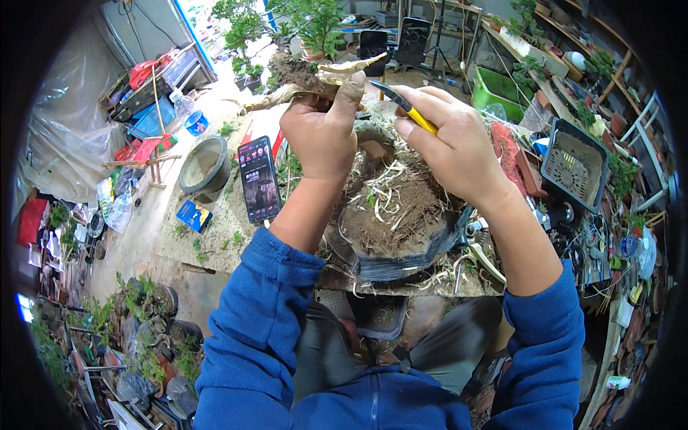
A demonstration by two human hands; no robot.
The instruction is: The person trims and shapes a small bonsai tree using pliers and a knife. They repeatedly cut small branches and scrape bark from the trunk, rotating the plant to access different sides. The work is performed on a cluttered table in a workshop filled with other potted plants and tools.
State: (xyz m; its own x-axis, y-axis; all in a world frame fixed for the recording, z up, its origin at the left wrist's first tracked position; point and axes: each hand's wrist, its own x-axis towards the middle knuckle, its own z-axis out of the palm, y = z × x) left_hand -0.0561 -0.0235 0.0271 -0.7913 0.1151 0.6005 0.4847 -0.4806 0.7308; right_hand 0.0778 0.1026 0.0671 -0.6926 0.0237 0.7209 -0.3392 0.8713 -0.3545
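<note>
My left hand [319,132] is closed around the pale, peeled woody root [350,67] of a small leafy tree [315,25], with a dark clump of soil [290,72] at its base, held up at the top centre. My right hand [451,143] grips a yellow-and-black handled cutting tool [419,118], its dark curved tip beside my left thumb at the pale wood. Below both hands, a mound of soil [398,208] strewn with pale shavings and roots sits on a dark, slab-like base [387,269].
A phone [254,183], a small blue box [193,215] and a round grey pot [204,165] lie to the left on the worktable [172,244]. A black plastic crate [573,165] and a red slab [509,158] are at the right. Potted plants [150,315] stand at lower left.
</note>
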